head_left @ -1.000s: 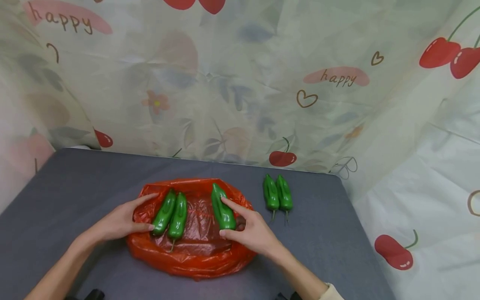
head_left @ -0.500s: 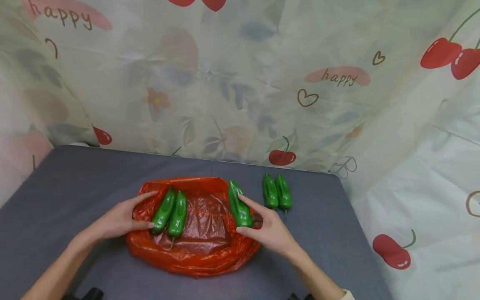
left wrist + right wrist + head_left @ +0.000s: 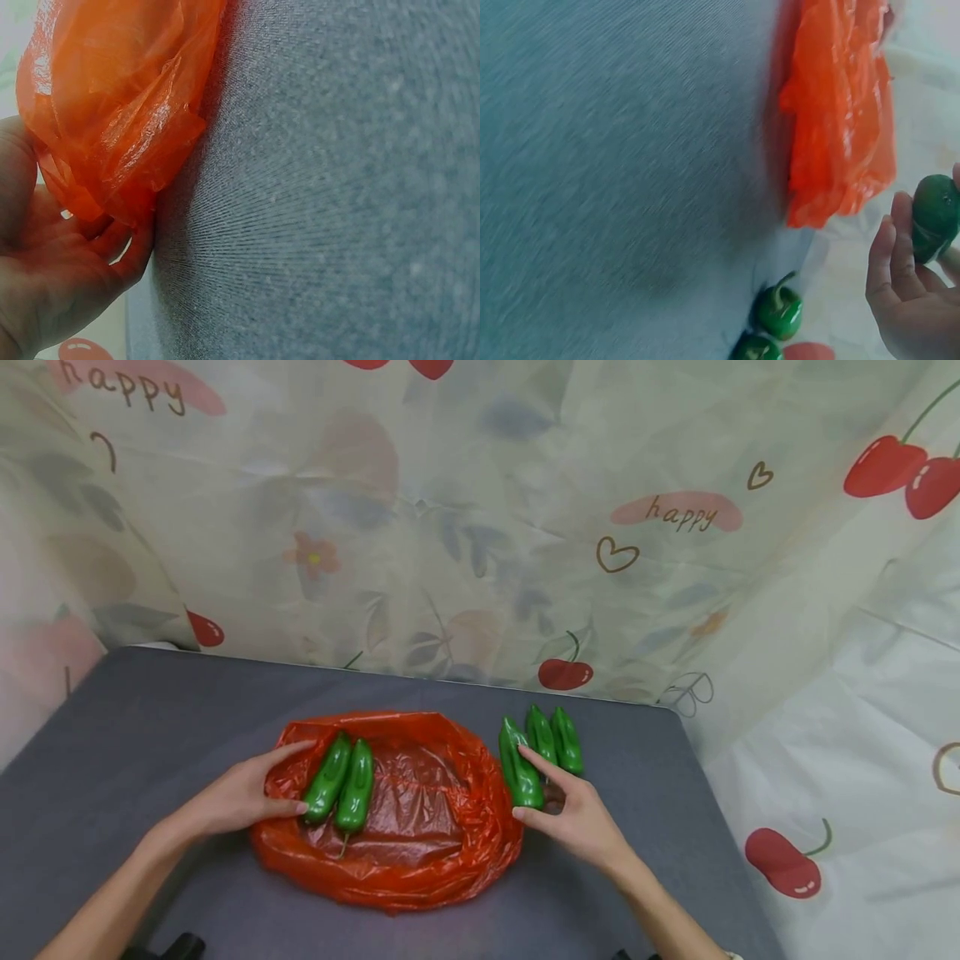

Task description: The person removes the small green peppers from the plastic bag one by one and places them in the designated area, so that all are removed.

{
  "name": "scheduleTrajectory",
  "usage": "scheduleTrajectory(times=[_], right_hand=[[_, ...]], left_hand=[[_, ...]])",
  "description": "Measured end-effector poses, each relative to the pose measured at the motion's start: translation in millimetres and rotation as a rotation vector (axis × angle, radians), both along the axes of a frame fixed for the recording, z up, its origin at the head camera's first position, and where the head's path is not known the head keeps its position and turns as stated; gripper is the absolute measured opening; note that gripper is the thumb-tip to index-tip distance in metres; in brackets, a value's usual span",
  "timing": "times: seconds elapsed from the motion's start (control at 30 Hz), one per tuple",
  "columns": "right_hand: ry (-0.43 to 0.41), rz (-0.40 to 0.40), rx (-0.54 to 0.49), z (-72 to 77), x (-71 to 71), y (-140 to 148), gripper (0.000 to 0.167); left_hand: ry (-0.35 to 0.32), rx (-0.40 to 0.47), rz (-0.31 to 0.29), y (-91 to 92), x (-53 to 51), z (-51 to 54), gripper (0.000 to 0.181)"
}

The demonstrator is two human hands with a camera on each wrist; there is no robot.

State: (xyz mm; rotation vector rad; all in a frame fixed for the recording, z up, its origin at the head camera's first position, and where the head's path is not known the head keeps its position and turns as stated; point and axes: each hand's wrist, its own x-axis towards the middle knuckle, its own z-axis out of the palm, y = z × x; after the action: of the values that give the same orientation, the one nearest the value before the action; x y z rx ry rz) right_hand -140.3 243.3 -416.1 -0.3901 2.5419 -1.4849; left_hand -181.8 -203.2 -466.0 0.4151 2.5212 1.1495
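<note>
A red plastic bag [image 3: 397, 893] lies spread open on the table, its rim rolled into a ring. Inside, toward its left, two green peppers [image 3: 327, 781] rest side by side. My left hand [image 3: 238, 795] grips the bag's left rim, thumb over the inner side; in the left wrist view its fingers curl behind the thin plastic [image 3: 120, 112]. Just past the bag's right rim, my right hand [image 3: 573, 814] holds another green pepper [image 3: 519, 768] between thumb and fingers. The right wrist view shows that pepper [image 3: 936, 210] raised above the tabletop.
Two more green peppers [image 3: 567, 743] lie together on the table at the back right, one partly covered by the held pepper. A dark grey cloth [image 3: 187, 710] covers the table. Behind it hangs a printed curtain [image 3: 450, 527].
My right hand has carried its pepper rightward, from above the bag's inside to beyond the right rim. The left hand stays on the left rim.
</note>
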Motion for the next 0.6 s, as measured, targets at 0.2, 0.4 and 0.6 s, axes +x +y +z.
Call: scheduleTrajectory(times=[0.2, 0.4, 0.6], right_hand=[[0.004, -0.053, 0.023, -2.1, -1.3, 12, 0.077], [0.026, -0.082, 0.049, -3.8, -5.8, 22, 0.078], [0.083, -0.101, 0.079, -6.5, -10.9, 35, 0.076]], left_hand=[[0.005, -0.004, -0.003, 1.0, -0.1, 1.1, 0.091], [-0.001, 0.001, -0.001, 0.8, 0.0, 0.2, 0.091], [-0.011, 0.002, 0.001, 1.0, -0.3, 1.7, 0.092]])
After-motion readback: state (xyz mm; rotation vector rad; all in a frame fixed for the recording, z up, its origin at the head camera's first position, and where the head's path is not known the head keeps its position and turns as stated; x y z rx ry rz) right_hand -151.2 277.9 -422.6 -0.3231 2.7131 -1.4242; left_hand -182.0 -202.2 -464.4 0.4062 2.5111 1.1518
